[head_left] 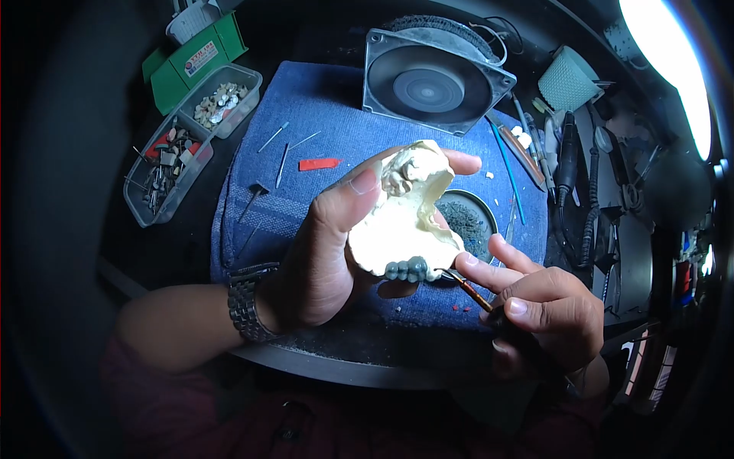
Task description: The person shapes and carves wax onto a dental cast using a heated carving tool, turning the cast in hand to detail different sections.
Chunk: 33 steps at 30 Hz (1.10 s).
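Note:
My left hand (321, 245), with a metal watch on its wrist, grips a cream plaster dental cast (397, 222), thumb on the near face and fingers behind it. A row of dark grey-green wax teeth (407, 269) sits along the cast's lower edge. My right hand (550, 306) is closed around a dark-handled waxing tool (475, 294) with a copper-coloured shank. Its tip is at the cast edge, just right of the wax teeth; whether it touches I cannot tell. Behind the cast, a round dish (468, 222) of dark green shavings is partly hidden.
A blue towel (321, 107) covers the work surface, with burs and a red strip (319, 164) on it. At the back stands a square fan (428, 84). Left is a divided plastic box (172, 164); right are a handpiece (566, 153), several hand tools and a bright lamp (673, 61).

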Available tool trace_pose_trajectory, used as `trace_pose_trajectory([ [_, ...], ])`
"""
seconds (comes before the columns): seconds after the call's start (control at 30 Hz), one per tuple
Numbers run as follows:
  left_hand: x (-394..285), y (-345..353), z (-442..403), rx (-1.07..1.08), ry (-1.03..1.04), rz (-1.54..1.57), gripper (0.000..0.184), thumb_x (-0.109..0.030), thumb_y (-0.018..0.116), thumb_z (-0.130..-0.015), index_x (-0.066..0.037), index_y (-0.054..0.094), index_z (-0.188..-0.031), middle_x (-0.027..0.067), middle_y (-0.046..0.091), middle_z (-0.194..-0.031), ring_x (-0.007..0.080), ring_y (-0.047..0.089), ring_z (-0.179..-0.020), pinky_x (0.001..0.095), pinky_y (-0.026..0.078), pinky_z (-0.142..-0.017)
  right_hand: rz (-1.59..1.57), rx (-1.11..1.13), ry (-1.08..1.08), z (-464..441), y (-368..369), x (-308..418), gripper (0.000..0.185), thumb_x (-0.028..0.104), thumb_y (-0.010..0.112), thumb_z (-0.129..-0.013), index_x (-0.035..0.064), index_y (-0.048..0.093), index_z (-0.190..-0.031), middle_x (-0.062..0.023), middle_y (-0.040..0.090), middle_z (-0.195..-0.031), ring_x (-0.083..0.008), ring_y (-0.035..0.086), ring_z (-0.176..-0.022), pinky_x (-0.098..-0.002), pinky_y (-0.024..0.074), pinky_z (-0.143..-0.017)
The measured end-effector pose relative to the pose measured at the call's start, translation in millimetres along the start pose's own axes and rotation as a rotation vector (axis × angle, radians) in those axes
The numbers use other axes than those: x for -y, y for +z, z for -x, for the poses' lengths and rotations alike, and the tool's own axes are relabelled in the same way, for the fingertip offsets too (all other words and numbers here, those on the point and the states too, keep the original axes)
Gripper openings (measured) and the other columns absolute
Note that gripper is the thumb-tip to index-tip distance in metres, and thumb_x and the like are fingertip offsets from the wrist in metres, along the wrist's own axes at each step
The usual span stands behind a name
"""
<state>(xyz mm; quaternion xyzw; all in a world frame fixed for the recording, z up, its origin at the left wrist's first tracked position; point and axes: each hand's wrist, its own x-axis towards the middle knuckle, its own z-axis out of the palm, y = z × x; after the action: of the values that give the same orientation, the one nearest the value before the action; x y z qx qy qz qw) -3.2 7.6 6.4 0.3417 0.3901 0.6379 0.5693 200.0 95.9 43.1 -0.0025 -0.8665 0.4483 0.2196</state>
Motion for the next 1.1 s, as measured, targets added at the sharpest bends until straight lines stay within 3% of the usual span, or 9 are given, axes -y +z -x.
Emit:
trace_pose_trajectory([
  [0.1,-0.6,0.4,-0.2,-0.008,-0.021,0.017,0.088,-0.07,0.028,-0.087,0.003,0.035,-0.137,0.015,0.065,-0.082,0.0112,0.053,-0.053,0.0228,0.039,-0.043,0.024,0.011,0.008,-0.2,-0.6,-1.6,0.05,-0.004,0.073,-0.075,0.0078,0.051,-0.118,-0.0143,0.058,-0.092,-0.0457,0.058,-0.109,-0.0646,0.0287,-0.104],
  [0.43,-2.7,1.1,0.1,-0.016,-0.053,0.005,0.088,-0.07,0.027,-0.087,0.003,0.035,-0.136,0.0145,0.064,-0.083,0.0108,0.052,-0.052,0.0225,0.038,-0.042,-0.058,-0.042,0.109,0.9,3.7,1.3,0.049,-0.01,0.071,-0.073,0.011,0.056,-0.114,-0.0136,0.059,-0.089,-0.0461,0.058,-0.11,-0.0653,0.0233,-0.107],
  [0.7,-0.6,-2.1,-1.2,0.026,-0.125,0.212,0.084,-0.066,0.026,-0.09,0.002,0.031,-0.139,0.0157,0.064,-0.088,0.0118,0.051,-0.052,0.0223,0.037,-0.042,-0.007,-0.058,-0.105,1.0,1.4,-13.8,0.041,0.004,0.067,-0.083,0.0044,0.046,-0.119,-0.0151,0.054,-0.094,-0.0446,0.061,-0.105,-0.064,0.0326,-0.103],
  [0.87,1.0,-4.1,-2.3,-0.004,-0.157,0.47,0.074,-0.059,0.027,-0.093,-0.007,0.025,-0.145,0.0202,0.064,-0.097,0.0122,0.048,-0.052,0.0221,0.038,-0.043,0.147,-0.129,-0.18,1.0,-2.2,-18.3,0.041,0.013,0.065,-0.087,0.0018,0.042,-0.119,-0.0173,0.052,-0.094,-0.0359,0.063,-0.1,-0.0631,0.0376,-0.1],
  [0.93,3.6,-8.1,-4.2,0.029,-0.131,0.487,0.068,-0.057,0.027,-0.095,-0.012,0.026,-0.145,0.0232,0.063,-0.097,0.0119,0.046,-0.051,0.0224,0.038,-0.043,0.193,-0.177,-0.198,1.8,-1.9,-21.1,0.042,0.018,0.064,-0.088,-0.0003,0.042,-0.119,-0.0185,0.053,-0.095,-0.0292,0.062,-0.097,-0.0624,0.0393,-0.099],
  [1.1,2.4,-7.1,-4.2,-0.053,-0.185,0.514,0.058,-0.054,0.028,-0.096,-0.015,0.034,-0.139,0.0278,0.063,-0.098,0.011,0.045,-0.052,0.023,0.04,-0.045,0.18,-0.251,-0.177,2.0,1.6,-23.9,0.046,0.023,0.063,-0.089,-0.0051,0.042,-0.119,-0.0198,0.054,-0.097,-0.0252,0.062,-0.098,-0.06,0.0404,-0.1],
])
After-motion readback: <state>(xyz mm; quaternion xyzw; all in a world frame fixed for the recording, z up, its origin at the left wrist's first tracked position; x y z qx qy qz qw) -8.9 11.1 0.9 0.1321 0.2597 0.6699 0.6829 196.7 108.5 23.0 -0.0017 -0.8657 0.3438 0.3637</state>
